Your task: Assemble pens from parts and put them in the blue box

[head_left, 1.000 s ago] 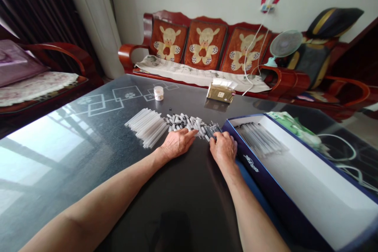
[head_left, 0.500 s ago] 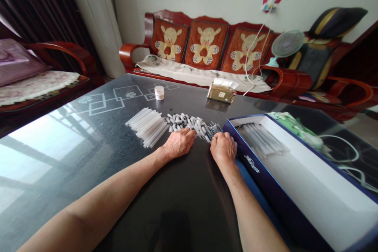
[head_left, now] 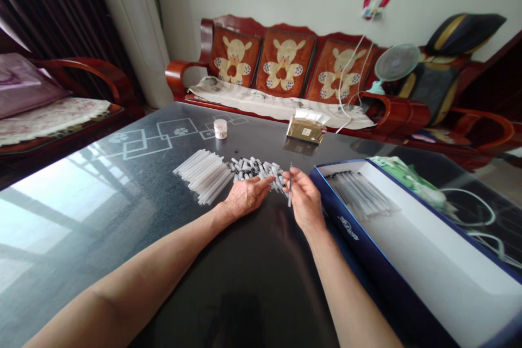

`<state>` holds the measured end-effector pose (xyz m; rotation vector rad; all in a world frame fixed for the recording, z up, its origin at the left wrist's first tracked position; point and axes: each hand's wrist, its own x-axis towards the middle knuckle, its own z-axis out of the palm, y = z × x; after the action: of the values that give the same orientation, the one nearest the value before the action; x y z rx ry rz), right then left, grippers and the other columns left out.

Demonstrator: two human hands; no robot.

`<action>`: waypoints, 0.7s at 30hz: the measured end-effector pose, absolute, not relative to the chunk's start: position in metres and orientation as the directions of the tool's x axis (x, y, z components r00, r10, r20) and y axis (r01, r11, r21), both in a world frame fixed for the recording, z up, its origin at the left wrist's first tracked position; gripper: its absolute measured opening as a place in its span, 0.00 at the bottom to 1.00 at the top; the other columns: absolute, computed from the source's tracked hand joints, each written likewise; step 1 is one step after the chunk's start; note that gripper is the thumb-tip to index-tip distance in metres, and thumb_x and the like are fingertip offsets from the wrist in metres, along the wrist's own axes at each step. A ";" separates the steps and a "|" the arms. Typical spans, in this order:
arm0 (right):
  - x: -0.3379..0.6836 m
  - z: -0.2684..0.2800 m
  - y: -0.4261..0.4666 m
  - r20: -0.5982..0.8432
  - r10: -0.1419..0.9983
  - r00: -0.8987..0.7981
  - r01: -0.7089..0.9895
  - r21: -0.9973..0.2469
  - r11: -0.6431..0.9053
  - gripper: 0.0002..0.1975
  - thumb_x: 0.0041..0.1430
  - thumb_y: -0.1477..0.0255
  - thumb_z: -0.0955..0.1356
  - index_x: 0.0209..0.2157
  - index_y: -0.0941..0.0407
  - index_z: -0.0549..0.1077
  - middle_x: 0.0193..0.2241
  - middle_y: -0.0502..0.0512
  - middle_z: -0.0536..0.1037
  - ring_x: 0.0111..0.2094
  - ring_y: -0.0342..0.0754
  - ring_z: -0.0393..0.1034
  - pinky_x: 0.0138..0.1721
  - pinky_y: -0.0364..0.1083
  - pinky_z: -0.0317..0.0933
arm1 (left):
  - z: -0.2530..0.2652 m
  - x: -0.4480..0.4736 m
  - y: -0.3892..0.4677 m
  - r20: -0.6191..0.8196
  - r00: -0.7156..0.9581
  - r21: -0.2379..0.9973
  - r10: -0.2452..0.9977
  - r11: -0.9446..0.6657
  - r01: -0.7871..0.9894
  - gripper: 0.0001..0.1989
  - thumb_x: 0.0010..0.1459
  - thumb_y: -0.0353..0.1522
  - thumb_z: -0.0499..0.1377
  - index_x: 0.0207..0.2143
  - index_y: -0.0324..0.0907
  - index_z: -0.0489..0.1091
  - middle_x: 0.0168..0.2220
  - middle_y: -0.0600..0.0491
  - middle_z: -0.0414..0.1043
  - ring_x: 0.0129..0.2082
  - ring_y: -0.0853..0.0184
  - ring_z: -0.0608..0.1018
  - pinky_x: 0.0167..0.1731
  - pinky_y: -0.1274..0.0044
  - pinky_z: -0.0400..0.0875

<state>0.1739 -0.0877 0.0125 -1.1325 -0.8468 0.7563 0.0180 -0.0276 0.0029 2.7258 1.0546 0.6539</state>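
Observation:
My right hand (head_left: 306,199) is raised beside the box's near left corner, its fingers pinched round a slim pen refill (head_left: 290,190) held upright, thin tip upward. My left hand (head_left: 248,196) rests on the table at the near edge of a heap of small white and black pen caps (head_left: 248,166). Its index finger points right along the caps and the other fingers are curled under; whatever they hold is hidden. Left of the heap lies a stack of clear, whitish pen barrels (head_left: 204,174). The right hand covers the spot where more refills lay.
A long blue box (head_left: 424,261) with a white inside stands at the right, a row of pens (head_left: 361,193) at its far end. Behind are a tissue box (head_left: 305,129) and a small white tub (head_left: 220,129). A green bag (head_left: 402,174) and white cable lie beyond the box.
My right hand has lifted from the refills beside the box and turned, now with one refill upright in its fingers. My left index finger has stretched out over the caps.

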 end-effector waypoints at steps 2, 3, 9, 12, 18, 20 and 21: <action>0.171 0.011 -0.087 0.108 0.858 0.502 -0.221 -0.943 0.248 0.19 0.47 0.61 0.72 0.40 0.55 0.72 0.33 0.52 0.78 0.31 0.44 0.72 0.31 0.43 0.65 | 0.002 0.018 -0.027 0.359 0.657 0.302 0.663 -0.748 0.591 0.20 0.67 0.38 0.44 0.57 0.46 0.63 0.38 0.50 0.75 0.33 0.66 0.78 0.32 0.78 0.69; 0.171 0.010 -0.088 0.079 0.857 0.509 -0.254 -0.938 0.237 0.18 0.47 0.60 0.72 0.39 0.55 0.72 0.30 0.51 0.78 0.29 0.43 0.71 0.29 0.42 0.65 | 0.001 0.018 -0.027 0.367 0.657 0.312 0.658 -0.753 0.580 0.19 0.67 0.37 0.45 0.56 0.46 0.64 0.39 0.49 0.75 0.34 0.66 0.78 0.32 0.77 0.70; 0.169 0.003 -0.090 0.096 0.846 0.525 -0.195 -0.954 0.229 0.16 0.50 0.58 0.70 0.34 0.57 0.72 0.22 0.49 0.75 0.23 0.41 0.67 0.24 0.40 0.62 | 0.000 0.019 -0.027 0.394 0.651 0.365 0.649 -0.761 0.537 0.15 0.66 0.37 0.46 0.49 0.43 0.67 0.41 0.49 0.74 0.38 0.66 0.78 0.37 0.76 0.71; 0.170 -0.001 -0.089 0.112 0.852 0.511 -0.140 -0.967 0.211 0.17 0.51 0.58 0.69 0.34 0.58 0.73 0.22 0.49 0.76 0.23 0.41 0.67 0.24 0.41 0.62 | 0.001 0.019 -0.027 0.382 0.656 0.372 0.651 -0.758 0.535 0.15 0.66 0.37 0.46 0.49 0.43 0.66 0.41 0.49 0.75 0.38 0.65 0.78 0.37 0.76 0.71; 0.166 -0.005 -0.090 0.080 0.909 0.408 -0.156 -0.975 0.156 0.16 0.51 0.59 0.70 0.34 0.57 0.74 0.23 0.49 0.75 0.24 0.40 0.67 0.25 0.40 0.62 | 0.001 0.018 -0.029 0.412 0.692 0.364 0.594 -0.803 0.472 0.15 0.66 0.36 0.46 0.48 0.42 0.67 0.39 0.49 0.75 0.37 0.66 0.78 0.34 0.78 0.69; 0.164 -0.006 -0.091 0.068 0.929 0.364 -0.150 -0.980 0.131 0.15 0.51 0.60 0.70 0.35 0.57 0.75 0.22 0.48 0.74 0.23 0.39 0.65 0.24 0.40 0.61 | 0.000 0.017 -0.028 0.436 0.688 0.372 0.581 -0.812 0.450 0.14 0.66 0.36 0.47 0.46 0.42 0.69 0.36 0.50 0.75 0.35 0.67 0.78 0.32 0.79 0.68; 0.163 -0.006 -0.092 0.074 0.934 0.349 -0.132 -0.983 0.128 0.15 0.52 0.60 0.70 0.36 0.57 0.76 0.22 0.47 0.73 0.22 0.39 0.64 0.24 0.39 0.60 | 0.000 0.017 -0.028 0.453 0.673 0.389 0.584 -0.809 0.441 0.15 0.66 0.37 0.47 0.44 0.42 0.70 0.35 0.50 0.75 0.34 0.67 0.77 0.32 0.79 0.68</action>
<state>0.1630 -0.0921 -0.0060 -1.1703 -0.8911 0.9477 0.0175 -0.0276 0.0000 2.6414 0.8241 0.8418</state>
